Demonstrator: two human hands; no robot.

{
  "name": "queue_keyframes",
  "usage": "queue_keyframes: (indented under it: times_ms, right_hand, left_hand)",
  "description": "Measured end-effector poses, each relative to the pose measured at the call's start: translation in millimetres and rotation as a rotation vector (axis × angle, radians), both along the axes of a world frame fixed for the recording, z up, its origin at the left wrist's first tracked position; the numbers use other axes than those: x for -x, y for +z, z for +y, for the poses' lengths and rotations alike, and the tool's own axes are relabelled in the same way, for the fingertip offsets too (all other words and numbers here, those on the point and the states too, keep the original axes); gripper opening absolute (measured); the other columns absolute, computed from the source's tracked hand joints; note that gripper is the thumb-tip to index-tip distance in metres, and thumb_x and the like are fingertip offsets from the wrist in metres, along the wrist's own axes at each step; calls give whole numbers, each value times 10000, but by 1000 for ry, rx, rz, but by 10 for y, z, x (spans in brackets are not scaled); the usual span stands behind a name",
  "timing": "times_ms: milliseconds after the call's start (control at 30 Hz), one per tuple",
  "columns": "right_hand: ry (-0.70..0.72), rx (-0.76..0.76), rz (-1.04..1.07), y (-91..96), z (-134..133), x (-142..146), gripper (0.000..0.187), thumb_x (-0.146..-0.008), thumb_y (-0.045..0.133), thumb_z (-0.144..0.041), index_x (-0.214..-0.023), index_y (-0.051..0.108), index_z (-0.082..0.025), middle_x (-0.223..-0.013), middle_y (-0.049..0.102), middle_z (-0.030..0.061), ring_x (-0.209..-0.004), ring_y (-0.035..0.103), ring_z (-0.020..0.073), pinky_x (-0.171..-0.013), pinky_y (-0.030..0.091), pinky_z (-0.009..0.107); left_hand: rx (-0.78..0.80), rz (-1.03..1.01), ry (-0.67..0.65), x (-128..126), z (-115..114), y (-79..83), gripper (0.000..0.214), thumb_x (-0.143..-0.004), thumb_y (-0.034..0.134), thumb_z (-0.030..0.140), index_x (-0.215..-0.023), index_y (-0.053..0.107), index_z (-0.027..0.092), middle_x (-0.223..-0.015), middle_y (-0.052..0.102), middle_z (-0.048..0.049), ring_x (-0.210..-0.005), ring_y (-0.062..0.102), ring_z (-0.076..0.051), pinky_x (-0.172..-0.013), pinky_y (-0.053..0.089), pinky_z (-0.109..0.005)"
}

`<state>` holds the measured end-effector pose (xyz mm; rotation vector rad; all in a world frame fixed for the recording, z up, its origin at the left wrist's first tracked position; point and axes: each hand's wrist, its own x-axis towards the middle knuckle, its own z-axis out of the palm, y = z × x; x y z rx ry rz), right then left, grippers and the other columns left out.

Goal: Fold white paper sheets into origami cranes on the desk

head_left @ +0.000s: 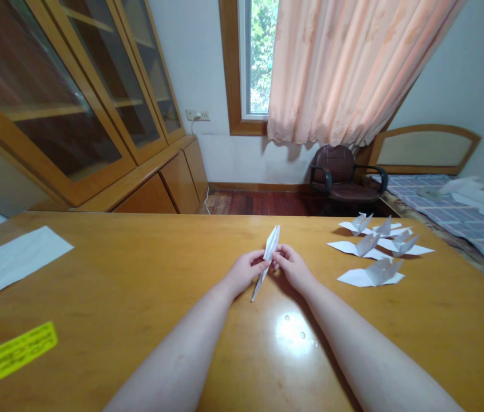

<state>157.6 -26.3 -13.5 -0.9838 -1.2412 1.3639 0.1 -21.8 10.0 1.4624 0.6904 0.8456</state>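
A narrow piece of folded white paper (272,243) is held tilted above the middle of the table, its upper tip pointing away from me. My left hand (247,271) pinches it from the left, near its middle. From the right, my right hand (292,266) grips the same paper with thumb and fingers. Both hands are closed and nearly meet; some of the fingertips are hidden behind the paper. To the right stand several folded paper cranes (373,274) with spread wings, grouped near the far right part of the table.
The wooden table (147,303) spreads around my arms. White paper (14,260) lies at the left, with a yellow printed strip (12,357) nearer me. Beyond the table are a glass-door cabinet (139,163), an armchair (336,169) and a bed (460,203).
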Motion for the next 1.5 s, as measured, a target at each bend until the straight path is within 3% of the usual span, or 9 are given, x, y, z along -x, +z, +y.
queue_keyframes:
  times_ms: [167, 300, 533, 800, 1033, 1200, 1367, 1433, 1500]
  right_hand:
    - [18, -9, -53, -53, 2, 9, 223, -750, 598, -392, -805, 534, -186, -638, 541, -22, -569, 497, 106, -544, 408, 239]
    - [34, -45, -144, -20, -17, 6, 204, -775, 557, -369, -839, 577, -177, -663, 554, -13, -599, 503, 112, -576, 413, 244]
    - [31, -36, -292, 49, -68, 10, 204, -764, 559, -342, -893, 642, -208, -701, 603, 5, -569, 512, 124, -535, 410, 248]
    - [-164, -250, -341, 21, -16, -22, 86, -706, 638, -282, -742, 680, -216, -822, 591, 32, -768, 554, 156, -720, 434, 288]
    - [-49, -141, -254, -5, -24, -17, 133, -712, 632, -296, -788, 671, -194, -826, 663, 40, -795, 593, 174, -795, 445, 329]
    - [-81, -58, -204, 0, -22, -13, 142, -684, 647, -309, -754, 650, -186, -785, 662, 35, -756, 590, 169, -775, 449, 334]
    - [-98, 19, -56, 6, -8, 2, 185, -643, 671, -306, -708, 544, -189, -661, 584, -17, -611, 544, 119, -605, 449, 262]
    - [-115, 20, -35, 7, -4, 6, 209, -632, 677, -306, -698, 514, -192, -629, 558, -32, -574, 529, 108, -571, 443, 250]
    - [-114, 28, -15, 14, -4, 7, 209, -637, 668, -312, -696, 505, -195, -610, 553, -36, -550, 527, 107, -553, 444, 252]
  left_hand:
    - [87, -10, 126, -22, 30, -78, 319, -712, 658, 325, -944, 618, 111, -865, 675, -88, -824, 624, -200, -806, 459, -327]
    - [153, -50, 131, -24, 46, -122, 346, -724, 641, 350, -974, 584, 118, -891, 671, -92, -822, 630, -202, -769, 470, -320]
    - [131, 81, 235, 3, 86, -177, 315, -710, 626, 339, -940, 631, 125, -867, 667, -61, -777, 595, -184, -666, 437, -261]
    - [162, 13, 224, -4, 115, -213, 329, -760, 551, 424, -869, 652, 131, -746, 640, -26, -650, 537, -137, -618, 398, -241]
    - [-16, 85, 254, 24, 136, -223, 305, -795, 525, 407, -879, 674, 155, -913, 621, -63, -889, 542, -189, -789, 415, -282]
    - [53, 55, 238, 7, 118, -213, 284, -796, 528, 372, -900, 663, 145, -892, 637, -67, -849, 560, -184, -758, 435, -285]
    - [143, -81, 312, -18, 108, -205, 558, -745, 588, 254, -1275, 424, 195, -849, 637, -28, -712, 586, -128, -648, 447, -235]
    - [159, -99, 323, -21, 107, -207, 592, -727, 604, 232, -1280, 395, 205, -808, 631, -10, -675, 591, -120, -621, 449, -226]
    - [153, -100, 328, -18, 106, -208, 450, -720, 608, 231, -1155, 502, 186, -808, 635, -15, -701, 603, -131, -642, 463, -239]
